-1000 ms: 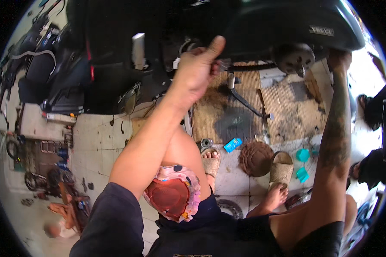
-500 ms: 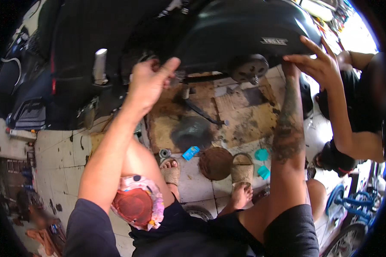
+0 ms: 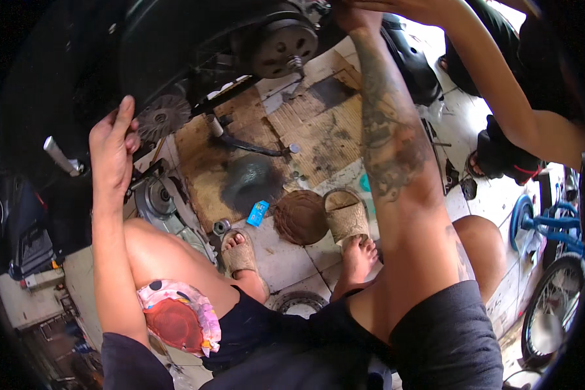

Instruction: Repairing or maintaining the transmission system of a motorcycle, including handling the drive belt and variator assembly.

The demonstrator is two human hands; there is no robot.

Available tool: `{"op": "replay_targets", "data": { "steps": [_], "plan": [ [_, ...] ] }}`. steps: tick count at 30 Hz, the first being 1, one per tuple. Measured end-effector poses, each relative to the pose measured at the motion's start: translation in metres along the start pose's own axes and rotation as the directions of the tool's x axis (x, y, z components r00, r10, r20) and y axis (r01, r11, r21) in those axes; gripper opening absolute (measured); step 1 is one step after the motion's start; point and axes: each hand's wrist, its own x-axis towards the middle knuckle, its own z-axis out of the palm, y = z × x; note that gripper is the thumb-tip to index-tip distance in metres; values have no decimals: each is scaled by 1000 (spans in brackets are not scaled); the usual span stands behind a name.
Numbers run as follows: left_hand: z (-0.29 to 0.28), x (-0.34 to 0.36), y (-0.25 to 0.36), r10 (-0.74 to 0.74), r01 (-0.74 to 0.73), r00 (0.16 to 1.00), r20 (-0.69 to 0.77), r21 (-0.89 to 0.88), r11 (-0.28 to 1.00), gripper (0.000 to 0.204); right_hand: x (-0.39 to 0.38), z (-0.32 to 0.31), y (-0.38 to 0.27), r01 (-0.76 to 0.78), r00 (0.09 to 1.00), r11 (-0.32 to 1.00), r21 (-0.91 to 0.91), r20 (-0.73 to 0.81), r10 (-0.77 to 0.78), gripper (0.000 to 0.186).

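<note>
My left hand (image 3: 114, 153) is raised beside a large black motor scooter body (image 3: 169, 39), thumb up and fingers curled in; what they close on is hidden. Just right of it is a finned metal pulley (image 3: 164, 117). My right hand (image 3: 357, 18) reaches to the top of the view at the scooter's far right, its fingers hidden. Close by it sits a round clutch drum with holes (image 3: 285, 51). A co-worker's hand (image 3: 403, 8) comes in from the right and overlaps my right hand.
Stained cardboard (image 3: 318, 123) lies under the scooter, with a black hose-like lever (image 3: 253, 146) on it. A grey metal engine cover (image 3: 162, 201), a blue packet (image 3: 258, 213), a brown round pad (image 3: 300, 218) and a disc (image 3: 299, 302) lie around my feet. A small bicycle (image 3: 549, 312) stands right.
The view has shifted, bringing the pulleys and engine cover more into sight. My right hand is now at the top edge, beside the co-worker's hand. My left hand keeps its curled shape.
</note>
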Motion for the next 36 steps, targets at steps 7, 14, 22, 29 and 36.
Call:
{"op": "replay_targets", "data": {
  "steps": [7, 14, 22, 29, 36],
  "plan": [
    [6, -2, 4, -17, 18, 995, -101, 8, 1000, 39, 23, -91, -60, 502, 864, 828, -251, 189, -467, 24],
    [6, -3, 7, 0, 0, 995, -100, 0, 1000, 39, 24, -104, -78, 176, 917, 983, -48, 371, -146, 34],
    [6, -3, 6, -2, 3, 994, -107, 7, 1000, 37, 16, -107, -52, 505, 863, 862, -45, 37, -503, 28],
    [6, -6, 9, -14, 18, 992, -121, 39, 999, 35, 56, -93, -103, -89, 995, 995, 42, -35, 90, 34],
    [13, 0, 10, -11, 5, 998, -56, -95, 995, 29, 40, 79, -77, -770, 556, 455, -446, -121, 822, 29]
  ]
}}
